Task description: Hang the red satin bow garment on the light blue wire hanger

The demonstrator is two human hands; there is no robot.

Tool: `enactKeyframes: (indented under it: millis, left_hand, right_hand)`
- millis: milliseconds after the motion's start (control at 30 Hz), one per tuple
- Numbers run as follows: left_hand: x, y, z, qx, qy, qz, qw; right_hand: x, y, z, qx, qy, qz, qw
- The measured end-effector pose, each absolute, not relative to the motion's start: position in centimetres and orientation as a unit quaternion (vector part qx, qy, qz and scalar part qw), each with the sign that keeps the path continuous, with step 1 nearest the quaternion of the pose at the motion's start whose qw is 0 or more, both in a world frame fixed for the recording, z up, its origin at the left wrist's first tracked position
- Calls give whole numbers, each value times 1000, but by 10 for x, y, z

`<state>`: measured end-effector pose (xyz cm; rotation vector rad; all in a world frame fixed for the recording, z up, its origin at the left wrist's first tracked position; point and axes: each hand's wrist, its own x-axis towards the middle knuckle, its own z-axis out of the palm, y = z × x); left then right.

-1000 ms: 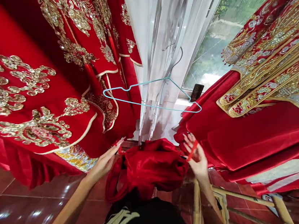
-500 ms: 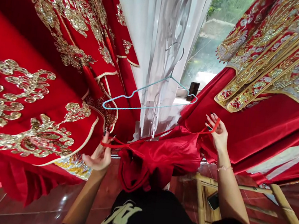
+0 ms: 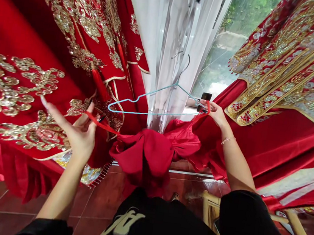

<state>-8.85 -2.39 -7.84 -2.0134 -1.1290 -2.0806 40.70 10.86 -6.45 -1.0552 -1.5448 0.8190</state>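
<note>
A red satin garment with thin straps point(image 3: 153, 147) hangs between my hands, its lower part falling in front of my black shirt. One red strap point(image 3: 105, 127) is looped over the fingers of my left hand point(image 3: 81, 137), whose thumb sticks out to the side. My right hand point(image 3: 216, 113) holds the other strap point(image 3: 208, 107) at the right end of a light blue hanger point(image 3: 143, 114). That hand's fingertips touch or nearly touch the hanger; the exact contact is hard to see. The hanger hangs above the garment, its left end apart from the left strap.
Red gowns with gold sequins point(image 3: 38, 129) hang at left, and a beaded red outfit point(image 3: 281, 83) at right. White metalwork and a curtain point(image 3: 143, 20) stand behind the hanger, beside a window point(image 3: 235, 39). A bamboo chair point(image 3: 207, 211) stands lower right on the tiled floor point(image 3: 101, 198).
My right hand has moved up and left to the hanger's right end with its strap. My left hand has moved left and up, drawing the other strap outward. The garment has spread and shifted left.
</note>
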Motion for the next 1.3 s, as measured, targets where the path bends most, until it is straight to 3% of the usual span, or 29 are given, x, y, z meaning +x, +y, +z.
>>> enactKeyframes:
  millis: [167,300,500,600,700,767,833,967,1033,1167,1300]
  left_hand:
    - [-114,10,-30,-728,-408,-546,-74]
    - [-120,49,-4,-818,-359,-439,-101]
    - [-78,84,10,-896,-285,-302,-160]
    - [-71,87,19,-899,-353,-216,-142]
    - [-80,80,20,-894,-413,-144,-102]
    - [-84,64,9,-890,-414,-180,-63]
    - [-82,37,-18,-864,-405,-298,0]
    - [-63,-22,-101,-769,-381,-506,90]
    - [-52,-39,-136,-847,-361,-389,-20]
    - [-40,-43,-164,-924,-296,-78,-230]
    - [-43,-43,-157,-906,-274,-42,-319]
  right_hand:
    - [397,88,-37,-417,-678,328,509]
    - [387,69,-26,-433,-686,307,498]
    - [363,49,-23,-489,-723,292,391]
    - [364,40,-23,-507,-732,275,363]
    - [371,27,-24,-496,-729,242,405]
    - [374,13,-31,-478,-731,206,442]
    - [374,-2,-47,-475,-714,143,495]
    - [366,-28,-110,-494,-564,41,661]
    - [359,-33,-148,-511,-531,75,671]
    - [346,-21,-205,-578,-596,240,503]
    - [348,7,-228,-619,-573,301,444]
